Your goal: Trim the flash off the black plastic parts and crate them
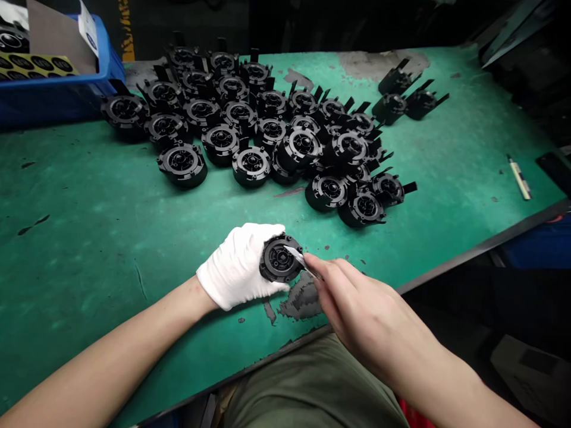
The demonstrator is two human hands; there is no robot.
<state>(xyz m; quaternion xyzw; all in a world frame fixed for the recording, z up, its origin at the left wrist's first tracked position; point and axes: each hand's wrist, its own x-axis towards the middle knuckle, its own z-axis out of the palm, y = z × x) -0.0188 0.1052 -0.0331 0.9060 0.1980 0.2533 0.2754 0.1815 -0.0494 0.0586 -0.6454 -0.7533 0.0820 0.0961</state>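
Note:
My left hand [241, 264], in a white glove, is closed round a round black plastic part [280, 259] and holds it just above the green table [89, 226] near the front edge. My bare right hand [352, 300] pinches a small metal blade [298, 255], and the blade's tip rests on the part's upper right rim. Behind them lies a big cluster of several identical black round parts [267, 131], some with prongs sticking up.
A blue bin [66, 89] with cardboard and a sheet of round black stickers stands at the back left. Three more black parts [404, 95] lie at the back right. A small pen-like tool [520, 177] lies at the right edge. Worn patches mark the table front.

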